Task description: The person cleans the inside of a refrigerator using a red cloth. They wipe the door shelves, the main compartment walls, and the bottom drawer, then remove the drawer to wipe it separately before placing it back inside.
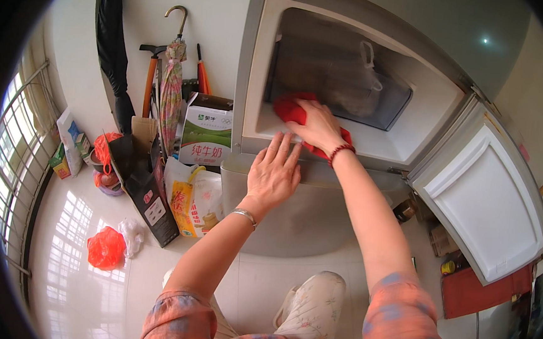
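My right hand (318, 127), with a red beaded bracelet at the wrist, presses a red cloth (289, 108) onto the floor of an open refrigerator compartment (372, 141), near its front left. Behind the cloth stands a dark translucent drawer (399, 103) with a tied clear plastic bag (364, 93) in it. My left hand (274, 172) rests with its fingers extended at the compartment's lower front edge, a silver bangle on its wrist, and holds nothing. To the right the white-lined compartment door (488, 203) hangs open.
Left of the refrigerator stand a milk carton box (206, 136), a printed plastic bag (196, 202), an open black box (149, 194) and a floral umbrella (171, 91). A red plastic bag (106, 248) lies on the tiled floor. Window bars (21, 171) are at far left.
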Action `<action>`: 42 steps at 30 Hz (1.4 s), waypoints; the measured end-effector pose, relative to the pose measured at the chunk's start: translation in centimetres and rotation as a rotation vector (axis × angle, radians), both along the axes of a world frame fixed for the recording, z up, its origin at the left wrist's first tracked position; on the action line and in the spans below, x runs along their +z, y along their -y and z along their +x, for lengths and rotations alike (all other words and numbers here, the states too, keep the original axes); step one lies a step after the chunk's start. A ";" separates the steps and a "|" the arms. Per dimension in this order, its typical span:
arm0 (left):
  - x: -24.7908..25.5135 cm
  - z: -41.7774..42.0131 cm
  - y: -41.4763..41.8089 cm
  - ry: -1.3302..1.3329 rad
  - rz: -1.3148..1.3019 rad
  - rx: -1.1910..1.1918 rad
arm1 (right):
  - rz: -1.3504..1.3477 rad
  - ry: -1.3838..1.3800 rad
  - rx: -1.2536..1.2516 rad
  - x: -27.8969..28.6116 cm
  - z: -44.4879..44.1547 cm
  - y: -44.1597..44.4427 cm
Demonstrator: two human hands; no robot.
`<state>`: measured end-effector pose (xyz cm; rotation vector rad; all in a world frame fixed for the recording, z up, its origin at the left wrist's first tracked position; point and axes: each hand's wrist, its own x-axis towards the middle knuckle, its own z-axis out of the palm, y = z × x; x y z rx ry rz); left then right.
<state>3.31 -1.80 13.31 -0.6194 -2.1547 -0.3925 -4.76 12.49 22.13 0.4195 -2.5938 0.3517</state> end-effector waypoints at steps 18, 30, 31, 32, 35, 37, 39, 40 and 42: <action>-0.7 -0.1 0.4 -0.091 0.097 -0.052 | -0.977 0.423 0.662 5.2 7.2 0.3; -1.3 -0.2 0.7 0.077 0.035 -0.032 | 0.195 0.082 0.400 0.3 6.1 7.6; -1.6 -0.2 0.9 0.053 -0.005 -0.044 | 0.163 0.065 0.373 0.4 6.2 7.1; -2.2 -0.4 1.1 0.029 -0.046 -0.056 | 0.130 0.048 0.346 0.4 6.1 6.2; -1.2 0.2 1.0 0.007 -0.058 -0.054 | 0.049 -0.002 0.163 0.1 5.5 2.0; -0.7 0.5 0.6 -0.040 -0.010 -0.061 | 0.010 -0.051 0.025 -0.2 5.2 -1.4; -0.8 0.4 0.7 -0.139 0.056 -0.084 | -0.027 -0.072 -0.001 -1.0 5.0 -2.8; -0.6 0.4 0.4 -0.167 0.059 -0.087 | -0.047 -0.091 -0.036 -1.1 5.3 -4.2; -0.5 0.5 0.3 -0.085 0.035 -0.074 | -0.054 -0.124 0.114 -2.2 5.8 -4.5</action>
